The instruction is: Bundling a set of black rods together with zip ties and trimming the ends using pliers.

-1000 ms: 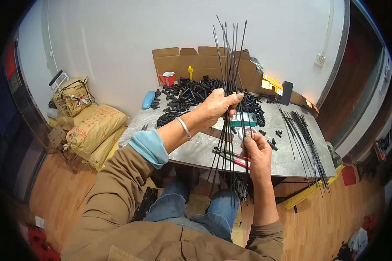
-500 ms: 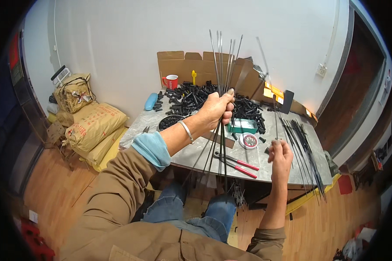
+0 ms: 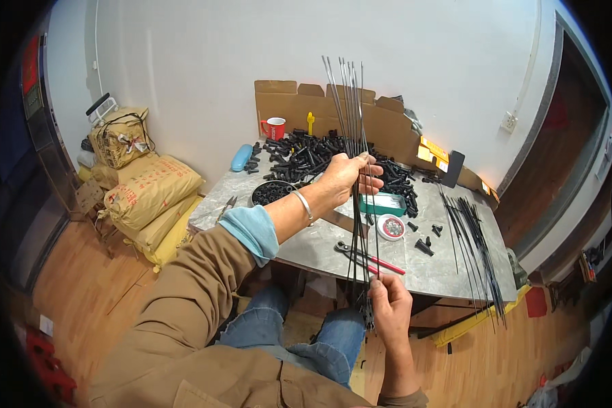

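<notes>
Pinching thin black rods [image 3: 358, 207] around the middle in the left grip [image 3: 347, 177], above the worktop [image 3: 306, 248] — probably for keeping balance. Pinching one rod [image 3: 377, 255] at its lower part in the right grip [image 3: 392, 309], likely for controlling it separately. Counting about seven rods at top — exact number not clear; one pair of pliers [image 3: 391, 266], one red mug [image 3: 273, 128], one green tray [image 3: 389, 210].

The right hand [image 3: 392, 306], off to the right of the pliers [image 3: 389, 266] half a second ago with a lone rod, has come back to their near side, its fingers at the lower part of a rod beside the bundle. The rods [image 3: 355, 228] in the left hand [image 3: 343, 177], earlier fanned across the pliers, stand closer together, and that hand's fingers have loosened. The round tub [image 3: 390, 227] beyond the pliers, partly covered a second ago, shows clear.
</notes>
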Demonstrator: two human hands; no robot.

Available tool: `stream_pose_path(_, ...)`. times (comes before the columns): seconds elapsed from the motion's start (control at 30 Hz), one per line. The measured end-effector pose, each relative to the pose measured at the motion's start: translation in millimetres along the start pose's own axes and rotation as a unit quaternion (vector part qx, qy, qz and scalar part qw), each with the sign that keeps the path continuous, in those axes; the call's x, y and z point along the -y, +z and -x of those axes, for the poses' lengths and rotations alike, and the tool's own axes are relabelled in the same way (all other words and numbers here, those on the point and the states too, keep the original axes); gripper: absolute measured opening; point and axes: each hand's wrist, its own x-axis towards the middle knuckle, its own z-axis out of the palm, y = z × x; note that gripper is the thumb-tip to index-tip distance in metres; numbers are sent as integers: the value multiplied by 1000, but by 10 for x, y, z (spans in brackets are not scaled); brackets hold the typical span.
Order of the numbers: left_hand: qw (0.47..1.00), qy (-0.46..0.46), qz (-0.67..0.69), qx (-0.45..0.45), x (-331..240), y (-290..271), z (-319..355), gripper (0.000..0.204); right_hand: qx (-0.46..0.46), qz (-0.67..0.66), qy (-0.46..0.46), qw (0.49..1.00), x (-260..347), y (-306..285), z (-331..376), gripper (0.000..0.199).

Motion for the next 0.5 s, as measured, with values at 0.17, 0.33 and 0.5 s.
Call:
stream_pose_path(0.17, 999, -21, 18, 24, 43, -7, -33, 27, -38, -29, 3, 999, -45, -52, -69, 13)
stream_pose_path(0.33, 1000, -10, 5, 18, 68, -24, -21, 24, -139, -99, -7, 985, -60, -339, -400, 13)
stream_pose_path(0.5, 998, 3, 9, 55, 17, -82, -74, 27, -277, 118, -105, 948, -161, -1033, -587, 14)
